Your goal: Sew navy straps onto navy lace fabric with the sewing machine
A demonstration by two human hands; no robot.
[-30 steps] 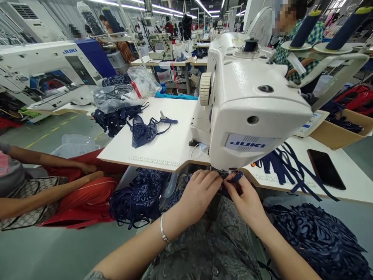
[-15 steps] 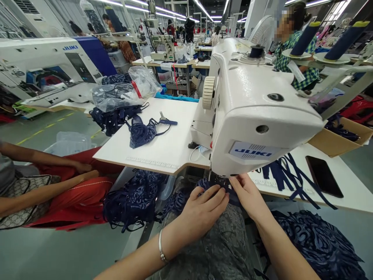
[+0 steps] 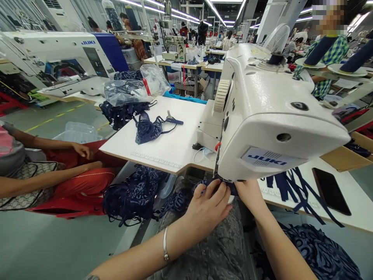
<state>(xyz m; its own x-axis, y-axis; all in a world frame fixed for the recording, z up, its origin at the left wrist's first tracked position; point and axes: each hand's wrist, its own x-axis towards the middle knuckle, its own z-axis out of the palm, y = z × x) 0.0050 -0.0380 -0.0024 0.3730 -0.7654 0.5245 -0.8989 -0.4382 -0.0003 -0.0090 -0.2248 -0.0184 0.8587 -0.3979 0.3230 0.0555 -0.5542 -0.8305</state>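
A navy patterned bra [image 3: 180, 201] lies across my lap and runs up to the needle area of a white JUKI sewing machine [image 3: 279, 116]. My left hand [image 3: 210, 204] is closed on the bra's edge just left of and below the machine head, fingers bent and pressed on the cloth. On the other side, my right hand [image 3: 248, 193] holds the same piece by its dark band; its fingertips are hidden under the machine head. Needle and presser foot are mostly covered by my fingers.
Another navy bra [image 3: 148, 127] lies on the white table [image 3: 180, 107]. Navy straps [image 3: 294, 190] and a black phone [image 3: 332, 190] are on the right. Piles of navy bras [image 3: 134, 194] hang at left and lower right [image 3: 323, 249]. A seated person in red trousers [image 3: 87, 190] is close on the left.
My view has shifted, so the machine appears larger and further right. My right hand's fingers have slipped further under the machine head. My left hand stays on the bra.
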